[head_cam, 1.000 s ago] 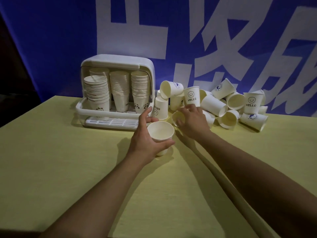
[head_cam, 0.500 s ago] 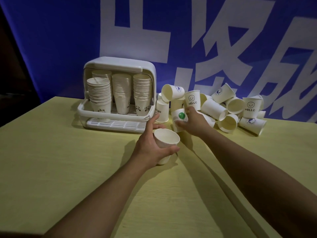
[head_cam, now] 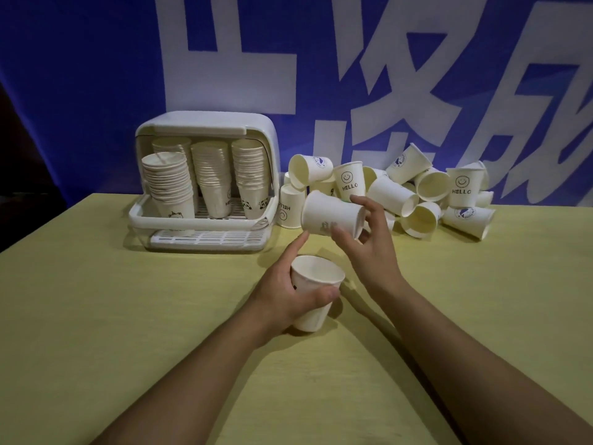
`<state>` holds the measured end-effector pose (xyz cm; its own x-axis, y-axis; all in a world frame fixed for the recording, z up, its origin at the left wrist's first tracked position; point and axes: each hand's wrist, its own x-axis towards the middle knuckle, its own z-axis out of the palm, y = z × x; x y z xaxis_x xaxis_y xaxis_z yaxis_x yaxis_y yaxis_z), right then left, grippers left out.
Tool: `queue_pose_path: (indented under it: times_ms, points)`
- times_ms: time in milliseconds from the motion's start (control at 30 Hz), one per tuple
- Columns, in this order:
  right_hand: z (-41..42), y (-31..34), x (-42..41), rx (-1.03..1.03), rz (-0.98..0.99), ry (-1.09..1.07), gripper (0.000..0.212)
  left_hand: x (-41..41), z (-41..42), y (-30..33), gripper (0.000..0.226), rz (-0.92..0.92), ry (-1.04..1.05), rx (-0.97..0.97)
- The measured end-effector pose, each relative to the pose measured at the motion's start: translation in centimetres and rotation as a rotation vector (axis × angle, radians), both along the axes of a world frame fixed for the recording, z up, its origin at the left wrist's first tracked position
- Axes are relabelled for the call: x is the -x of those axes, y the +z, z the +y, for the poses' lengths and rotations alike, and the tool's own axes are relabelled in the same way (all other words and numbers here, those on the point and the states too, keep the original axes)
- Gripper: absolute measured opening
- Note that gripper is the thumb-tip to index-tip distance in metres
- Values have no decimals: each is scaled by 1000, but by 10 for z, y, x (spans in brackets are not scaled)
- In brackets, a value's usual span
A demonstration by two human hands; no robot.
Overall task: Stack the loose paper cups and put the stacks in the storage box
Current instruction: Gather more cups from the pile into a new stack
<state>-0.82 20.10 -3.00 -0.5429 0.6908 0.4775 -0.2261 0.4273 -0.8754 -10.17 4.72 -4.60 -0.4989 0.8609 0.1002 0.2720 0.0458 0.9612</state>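
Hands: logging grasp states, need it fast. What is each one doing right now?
Left hand: grips an upright paper cup on the table.
Right hand: holds a second cup on its side, lifted above the first.

The scene is viewed by a single head-worn, wide-angle camera, aimed forward and down across the table. Both forearms are seen entering from the bottom edge, with the hands held close at the centre. The box and banner are framed farther back.
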Motion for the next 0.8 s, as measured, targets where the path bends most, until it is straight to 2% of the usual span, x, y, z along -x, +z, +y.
queue_pose_path:
  times_ms: [100,267,400,633,800]
  points:
    - [-7,0,-1,55,27,50,36,-1,1,1,112,-32,-9,-24]
    - [-14,0,0,88,43,57,28,1,-1,1,113,-41,-14,-60]
    - [-18,4,-4,51,40,100,53,2,-2,2,111,-22,31,-44]
    - [-23,3,-5,18,45,123,52,6,-4,3,106,22,111,-31]
    - [-25,3,-5,76,37,87,65,4,-5,8,100,47,113,-19]
